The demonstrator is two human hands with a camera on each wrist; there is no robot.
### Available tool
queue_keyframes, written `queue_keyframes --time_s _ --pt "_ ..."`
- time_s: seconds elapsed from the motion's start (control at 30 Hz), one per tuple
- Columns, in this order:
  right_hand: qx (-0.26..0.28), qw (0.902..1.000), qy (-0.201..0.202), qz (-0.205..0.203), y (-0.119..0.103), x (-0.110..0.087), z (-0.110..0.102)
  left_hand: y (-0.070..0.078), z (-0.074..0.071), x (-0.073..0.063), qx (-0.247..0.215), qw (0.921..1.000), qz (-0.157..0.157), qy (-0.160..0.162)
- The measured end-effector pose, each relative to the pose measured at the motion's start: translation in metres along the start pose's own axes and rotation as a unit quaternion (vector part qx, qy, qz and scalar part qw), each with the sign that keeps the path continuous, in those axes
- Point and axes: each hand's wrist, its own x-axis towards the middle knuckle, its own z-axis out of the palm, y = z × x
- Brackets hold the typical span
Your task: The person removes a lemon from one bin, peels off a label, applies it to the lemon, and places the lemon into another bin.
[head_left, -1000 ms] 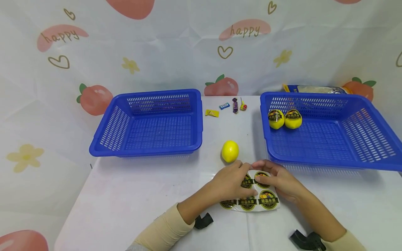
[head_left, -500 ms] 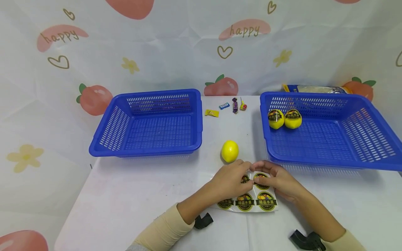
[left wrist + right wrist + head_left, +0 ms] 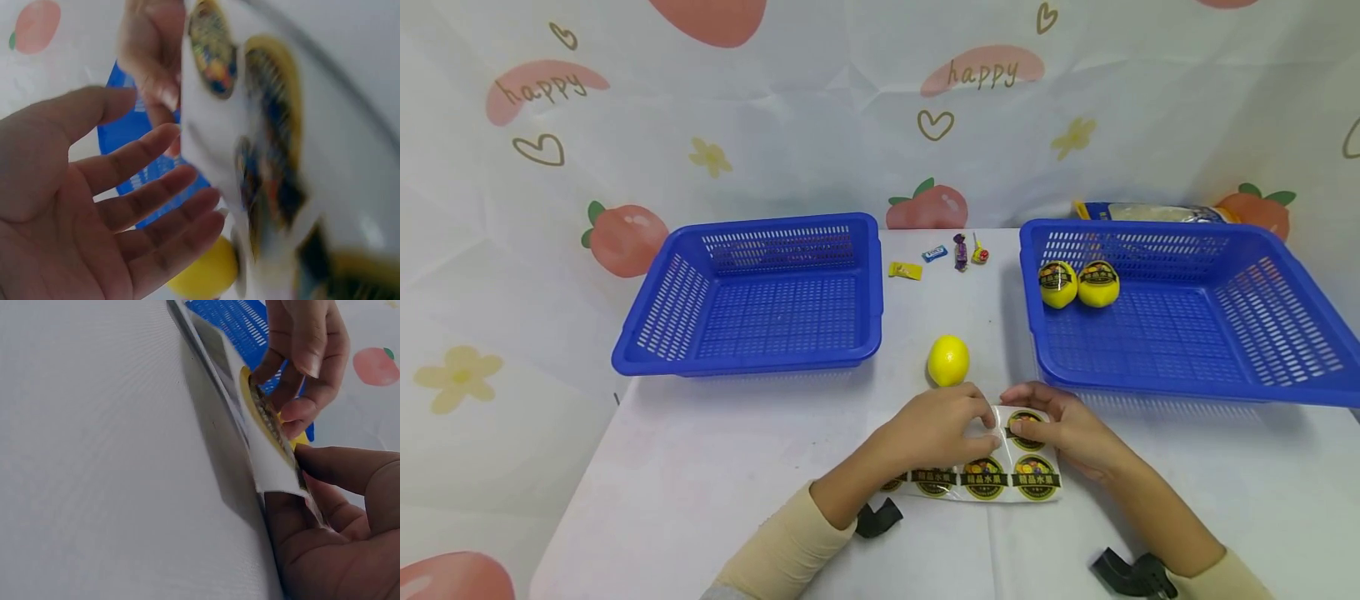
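A white sheet of round black-and-gold stickers (image 3: 984, 478) lies on the table in front of me in the head view. My right hand (image 3: 1078, 437) pinches its right end, thumb on top and fingers beneath; the right wrist view shows this end (image 3: 272, 465) lifted. Over the sheet's upper left part is my left hand (image 3: 936, 427), its thumb apart from the fingers. The left wrist view shows the left palm (image 3: 81, 206) with loosely spread fingers and nothing gripped, fingertips close to the sheet's edge. A plain yellow lemon (image 3: 948, 361) sits just beyond the left hand.
One blue basket (image 3: 647, 364) stands at the left. Another blue basket (image 3: 1157, 385), at the right, contains two stickered lemons (image 3: 1098, 284). Several wrapped sweets, including a yellow one (image 3: 906, 271), lie between them at the back. A blue-and-clear packet (image 3: 1157, 213) is behind the right basket.
My left hand has shifted left, away from the right hand, and its thumb and fingers have parted. More of the sheet's middle shows. The right hand stays at the sheet's end.
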Motion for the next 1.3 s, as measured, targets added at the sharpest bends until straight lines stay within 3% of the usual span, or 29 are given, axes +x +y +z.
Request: queue_keyframes --time_s 0.2,0.4,0.5,0.77,1.3 --pt "-0.008 1.0000 -0.004 -0.002 0.000 0.000 0.000 -0.010 -0.012 -0.004 0.031 0.9975 -0.037 -0.051" --pt "-0.035 0.9994 0.007 -0.001 0.000 0.000 0.000 -0.019 -0.023 -0.012 0.079 0.9873 -0.100 -0.095" --pt "-0.044 0.9990 0.007 -0.009 0.000 0.001 0.000 -0.023 -0.023 -0.014 0.081 0.9843 -0.113 -0.108" --pt "-0.041 0.9990 -0.001 -0.020 0.000 0.000 0.001 -0.023 -0.012 -0.012 0.089 0.9806 -0.140 -0.105" --pt "-0.036 0.9990 -0.005 -0.026 -0.001 0.000 0.001 -0.018 -0.009 -0.010 0.106 0.9778 -0.145 -0.108"
